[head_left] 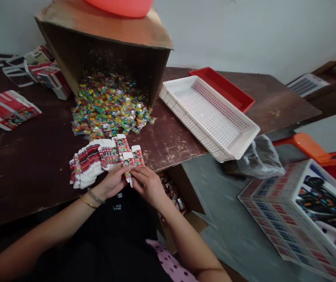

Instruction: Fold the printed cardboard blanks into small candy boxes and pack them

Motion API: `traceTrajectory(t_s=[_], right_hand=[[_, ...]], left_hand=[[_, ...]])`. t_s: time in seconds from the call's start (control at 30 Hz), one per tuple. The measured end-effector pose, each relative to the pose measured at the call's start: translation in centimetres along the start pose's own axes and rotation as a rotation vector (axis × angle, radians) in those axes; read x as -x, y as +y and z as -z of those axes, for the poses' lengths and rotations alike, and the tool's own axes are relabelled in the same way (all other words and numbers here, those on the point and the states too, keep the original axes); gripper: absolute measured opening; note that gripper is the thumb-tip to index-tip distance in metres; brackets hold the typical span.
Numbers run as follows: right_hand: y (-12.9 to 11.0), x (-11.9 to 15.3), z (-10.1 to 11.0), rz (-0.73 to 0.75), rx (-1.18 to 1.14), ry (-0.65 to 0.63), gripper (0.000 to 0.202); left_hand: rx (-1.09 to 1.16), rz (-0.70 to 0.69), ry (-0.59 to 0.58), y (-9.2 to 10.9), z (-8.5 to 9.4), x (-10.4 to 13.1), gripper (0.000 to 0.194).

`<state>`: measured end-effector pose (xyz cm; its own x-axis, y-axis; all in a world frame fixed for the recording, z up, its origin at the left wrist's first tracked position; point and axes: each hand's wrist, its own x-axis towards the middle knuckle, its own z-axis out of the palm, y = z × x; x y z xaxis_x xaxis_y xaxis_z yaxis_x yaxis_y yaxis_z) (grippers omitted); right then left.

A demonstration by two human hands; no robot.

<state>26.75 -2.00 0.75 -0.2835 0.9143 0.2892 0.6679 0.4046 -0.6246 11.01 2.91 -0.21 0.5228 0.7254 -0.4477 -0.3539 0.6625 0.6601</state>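
Observation:
Between my two hands, close to the table's front edge, is a small printed candy box [127, 159] with white flaps. My left hand [115, 181] closes round its left side. The fingers of my right hand [147, 182] pinch its lower right part. Just behind it lies another small printed box [138, 156]. A fanned row of flat folded boxes [90, 162] lies to the left of my hands. Farther back, a heap of wrapped colourful candies [109, 103] spills from a cardboard carton [162, 66] lying on its side.
A white perforated basket [185, 113] overhangs the table's right edge, with a red tray [223, 88] behind it. An open carton [185, 188] holding small packets stands below on my right. Bundles of printed boxes [53, 78] lie at the back left. A large printed carton [273, 211] stands farther right.

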Motion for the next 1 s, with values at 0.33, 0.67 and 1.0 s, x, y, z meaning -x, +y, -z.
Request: traceTrajectory(t_s=[0.33, 0.67, 1.0], right_hand=[[-0.6, -2.2, 1.3, -0.083, -0.41, -0.19, 0.013], [-0.6, -0.2, 1.9, -0.235, -0.615, -0.28, 0.015], [-2.6, 3.4, -1.8, -0.663, -1.02, 0.06, 0.035]], left_hand=[[-0.382, 0.105, -0.04, 0.2, 0.9, 3.3, 0.032], [-1.022, -0.15, 0.098, -0.7, 1.2, 3.9, 0.028], [-0.767, -0.377, 0.123, -2.7, 1.5, 5.8, 0.048]])
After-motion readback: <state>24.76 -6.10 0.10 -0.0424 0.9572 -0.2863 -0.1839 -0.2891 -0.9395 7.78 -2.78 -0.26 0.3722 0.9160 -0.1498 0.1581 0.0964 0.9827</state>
